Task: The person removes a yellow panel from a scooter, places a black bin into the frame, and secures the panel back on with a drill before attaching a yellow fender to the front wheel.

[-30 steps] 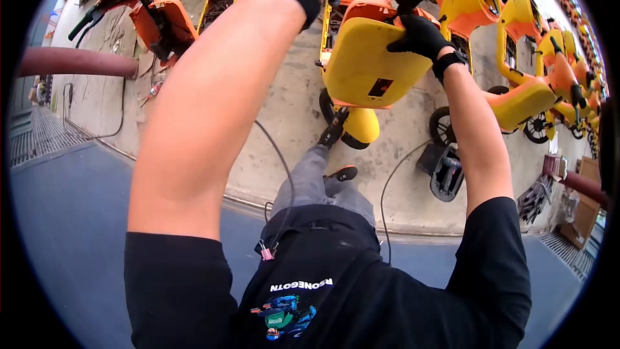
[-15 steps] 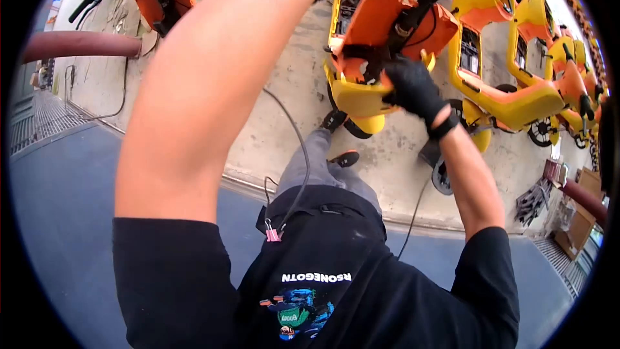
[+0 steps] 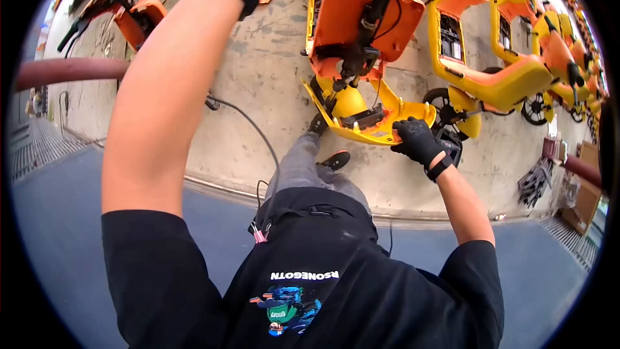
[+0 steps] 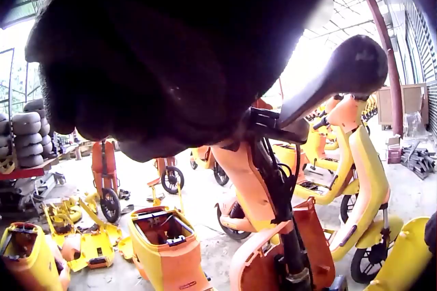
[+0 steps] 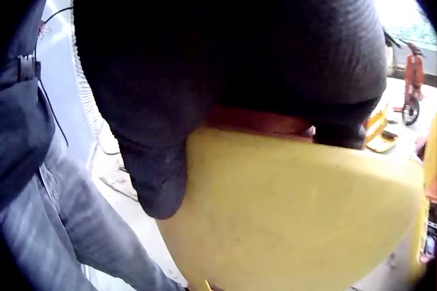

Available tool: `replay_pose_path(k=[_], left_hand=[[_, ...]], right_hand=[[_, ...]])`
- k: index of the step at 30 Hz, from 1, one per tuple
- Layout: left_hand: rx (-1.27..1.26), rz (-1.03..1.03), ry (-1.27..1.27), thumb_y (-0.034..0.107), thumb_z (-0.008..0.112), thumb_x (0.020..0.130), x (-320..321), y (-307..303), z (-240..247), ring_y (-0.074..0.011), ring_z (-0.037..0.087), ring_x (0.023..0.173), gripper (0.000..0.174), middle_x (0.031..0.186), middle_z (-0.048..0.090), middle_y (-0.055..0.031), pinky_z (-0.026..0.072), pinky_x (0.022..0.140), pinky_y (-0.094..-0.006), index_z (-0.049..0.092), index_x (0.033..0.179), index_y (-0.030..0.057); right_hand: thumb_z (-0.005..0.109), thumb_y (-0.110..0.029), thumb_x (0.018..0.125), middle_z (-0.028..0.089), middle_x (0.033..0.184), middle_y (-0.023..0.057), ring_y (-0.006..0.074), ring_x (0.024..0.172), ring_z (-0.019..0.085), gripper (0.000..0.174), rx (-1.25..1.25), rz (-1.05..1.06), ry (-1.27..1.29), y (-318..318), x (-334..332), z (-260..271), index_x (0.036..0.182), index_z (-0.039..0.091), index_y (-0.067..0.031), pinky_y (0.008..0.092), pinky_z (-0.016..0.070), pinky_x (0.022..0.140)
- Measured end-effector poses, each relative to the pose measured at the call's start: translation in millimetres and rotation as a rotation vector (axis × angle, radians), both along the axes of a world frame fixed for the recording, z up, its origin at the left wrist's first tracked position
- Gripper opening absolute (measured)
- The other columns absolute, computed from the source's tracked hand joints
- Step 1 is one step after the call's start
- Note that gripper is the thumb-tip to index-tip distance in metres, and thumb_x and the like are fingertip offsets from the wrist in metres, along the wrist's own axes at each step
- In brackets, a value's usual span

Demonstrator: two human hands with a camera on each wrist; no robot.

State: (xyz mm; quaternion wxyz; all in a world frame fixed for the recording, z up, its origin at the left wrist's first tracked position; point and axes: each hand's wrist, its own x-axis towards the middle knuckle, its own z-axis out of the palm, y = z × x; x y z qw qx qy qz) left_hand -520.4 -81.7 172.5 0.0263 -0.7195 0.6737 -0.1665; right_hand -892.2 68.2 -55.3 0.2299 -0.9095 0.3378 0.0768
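Note:
In the head view, my gloved right hand [image 3: 416, 141] holds a yellow front panel [image 3: 423, 112] of a scooter by its edge, thumb on one face and fingers over the other. The panel hangs tilted, its hollow inside facing up below the orange leg shield [image 3: 339, 16]. The right wrist view shows its smooth yellow outer face [image 5: 287, 216]. My gloved left hand [image 4: 150, 66] is curled at the scooter's handlebar, beside a black lever [image 4: 334, 79]; the glove hides the grip. The dark steering column [image 3: 368, 26] stands exposed behind the panel.
More yellow and orange scooters [image 3: 497, 84] stand in a row to the right. A red pipe rail [image 3: 71, 72] lies at the left. A black cable [image 3: 252, 126] hangs past my body. In the left wrist view, loose yellow body parts [image 4: 92, 246] lie on the floor.
The yellow panel has come away from the scooter's front and swung down toward me in my right hand, baring the orange shield and column. My left hand stays up at the handlebar.

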Motion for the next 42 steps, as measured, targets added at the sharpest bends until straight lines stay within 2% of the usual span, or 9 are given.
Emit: replay_pose_path(k=[6,8,9,15,19,23,34,40,42], left_hand=[[-0.031,0.073,-0.102,0.023,0.058,0.075,3,-5,-6,-0.0321,0.067,0.079,0.023,0.083,0.068,-0.0186,0.0523,0.07,-0.0421,0.071,0.083,0.0059],[0.019,0.1,-0.06,0.016,0.062,0.072,-10,-1,5,-0.0326,0.067,0.083,0.021,0.089,0.069,-0.0174,0.0528,0.074,-0.0424,0.072,0.088,0.0068],[0.011,-0.098,-0.13,0.024,0.056,0.081,4,-7,-7,-0.0347,0.066,0.079,0.022,0.087,0.068,-0.0174,0.0531,0.067,-0.0425,0.069,0.09,0.0092],[0.105,-0.026,-0.16,0.024,0.052,0.083,11,-18,-6,-0.0366,0.063,0.096,0.029,0.101,0.065,-0.0193,0.0509,0.079,-0.0438,0.067,0.101,0.0087],[0.088,-0.002,-0.132,0.028,0.053,0.084,14,-22,-7,-0.0368,0.062,0.097,0.03,0.103,0.065,-0.0195,0.0501,0.082,-0.0444,0.066,0.103,0.0085],[0.18,0.078,-0.09,0.034,0.063,0.079,13,-31,-7,-0.0339,0.064,0.097,0.034,0.106,0.065,-0.0163,0.0509,0.081,-0.044,0.067,0.103,0.011],[0.133,0.113,-0.037,0.026,0.05,0.087,3,-19,-7,-0.0312,0.064,0.102,0.031,0.11,0.065,-0.0164,0.0509,0.085,-0.0428,0.067,0.11,0.0126],[0.118,0.124,0.007,0.043,0.047,0.09,1,-22,-7,-0.0317,0.062,0.106,0.042,0.117,0.062,-0.014,0.0491,0.086,-0.0432,0.065,0.113,0.0127],[0.11,0.082,-0.036,0.038,0.049,0.089,3,-23,-10,-0.0316,0.063,0.104,0.038,0.115,0.064,-0.0138,0.0502,0.084,-0.0434,0.066,0.112,0.0126]], right_hand=[[0.064,-0.011,0.069,0.06,0.076,0.0101,0.0319,0.078,0.057,0.009,0.07,-0.268,0.027,48,-104,-49,0.073,0.056,-0.0103,0.0421,0.0447,0.069],[0.063,-0.01,0.067,0.061,0.079,0.0095,0.0306,0.082,0.057,0.01,-0.054,-0.235,-0.009,62,-103,-55,0.076,0.058,-0.0114,0.0412,0.0446,0.073],[0.063,-0.01,0.067,0.061,0.08,0.0094,0.0301,0.083,0.057,0.012,-0.079,-0.23,-0.032,68,-99,-51,0.077,0.059,-0.0117,0.0409,0.0446,0.074],[0.06,-0.01,0.07,0.059,0.072,0.0072,0.0282,0.076,0.057,0.004,-0.203,-0.323,-0.151,88,-103,-69,0.073,0.061,-0.0128,0.0388,0.0439,0.07],[0.061,-0.012,0.068,0.057,0.068,0.0094,0.0293,0.072,0.058,0.004,-0.228,-0.228,-0.166,157,-56,11,0.071,0.059,-0.0107,0.0414,0.0442,0.065],[0.072,-0.015,0.064,0.057,0.07,0.0129,0.0335,0.071,0.057,0.016,0.074,-0.56,-0.25,177,-131,57,0.073,0.058,-0.0105,0.0438,0.044,0.063],[0.067,-0.012,0.064,0.06,0.077,0.0047,0.025,0.08,0.057,0.017,-0.08,-0.342,-0.141,220,-88,88,0.081,0.062,-0.012,0.0385,0.0423,0.073],[0.066,-0.01,0.064,0.06,0.078,0.0054,0.0255,0.082,0.056,0.019,-0.129,-0.316,-0.089,231,-81,128,0.082,0.061,-0.0112,0.0384,0.0422,0.077],[0.066,-0.01,0.064,0.06,0.079,0.0055,0.0258,0.082,0.056,0.02,-0.115,-0.329,-0.068,232,-75,144,0.083,0.061,-0.0112,0.0384,0.0423,0.077]])
